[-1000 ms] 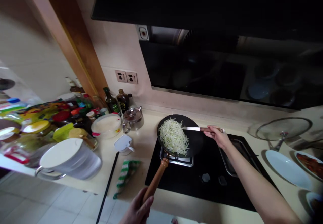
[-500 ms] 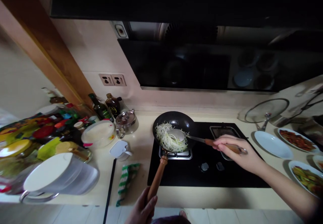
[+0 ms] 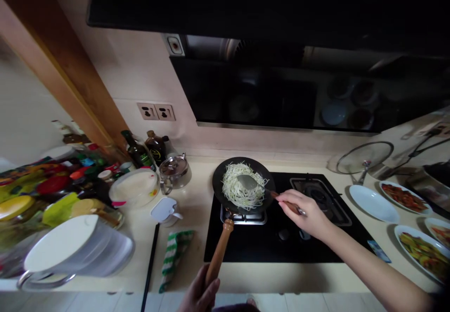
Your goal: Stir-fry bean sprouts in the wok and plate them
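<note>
A dark wok (image 3: 220, 191) sits over the left burner of the black stove (image 3: 242, 251), full of pale bean sprouts (image 3: 234, 185). My left hand (image 3: 199, 291) is wrapped round the wok's wooden handle (image 3: 221, 246). In my right hand (image 3: 304, 212) is the wooden grip of a metal spatula (image 3: 247, 182). The spatula's blade lies on top of the sprouts, near their middle.
Left of the stove are a green-checked cloth (image 3: 176, 255), a white lidded container (image 3: 165, 210), a steel pot (image 3: 175, 169), bottles (image 3: 138, 150) and a large white pot (image 3: 79, 248). Right stand a bare plate (image 3: 374, 203), filled dishes (image 3: 406, 197) and a glass lid (image 3: 363, 157). The range hood (image 3: 246, 87) hangs above.
My right hand has moved left and slightly down with the spatula. The sprouts now spread more evenly across the wok. My left hand stays on the handle.
</note>
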`<control>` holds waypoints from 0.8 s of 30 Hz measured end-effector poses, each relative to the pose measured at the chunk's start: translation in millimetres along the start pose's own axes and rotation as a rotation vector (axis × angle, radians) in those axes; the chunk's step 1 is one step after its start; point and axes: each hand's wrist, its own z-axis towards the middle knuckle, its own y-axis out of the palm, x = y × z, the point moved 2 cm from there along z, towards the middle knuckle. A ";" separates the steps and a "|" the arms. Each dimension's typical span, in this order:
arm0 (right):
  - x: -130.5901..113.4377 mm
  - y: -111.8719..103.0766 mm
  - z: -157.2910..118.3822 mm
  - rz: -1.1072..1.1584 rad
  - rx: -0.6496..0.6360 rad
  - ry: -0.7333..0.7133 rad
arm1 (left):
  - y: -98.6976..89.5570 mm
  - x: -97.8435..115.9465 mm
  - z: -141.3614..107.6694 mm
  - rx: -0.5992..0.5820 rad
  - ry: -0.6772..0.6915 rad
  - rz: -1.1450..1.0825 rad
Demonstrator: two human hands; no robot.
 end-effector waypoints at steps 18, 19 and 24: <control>-31.7 16.9 -30.1 -0.262 -0.210 -0.099 | -7.1 -6.8 9.9 -0.130 0.042 0.094; -38.7 13.6 -31.5 -0.246 -0.242 -0.094 | -7.3 -6.1 9.0 -0.134 0.045 0.089; -57.5 24.5 -25.6 -0.220 -0.285 -0.095 | -7.3 -1.8 4.5 -0.152 0.052 0.097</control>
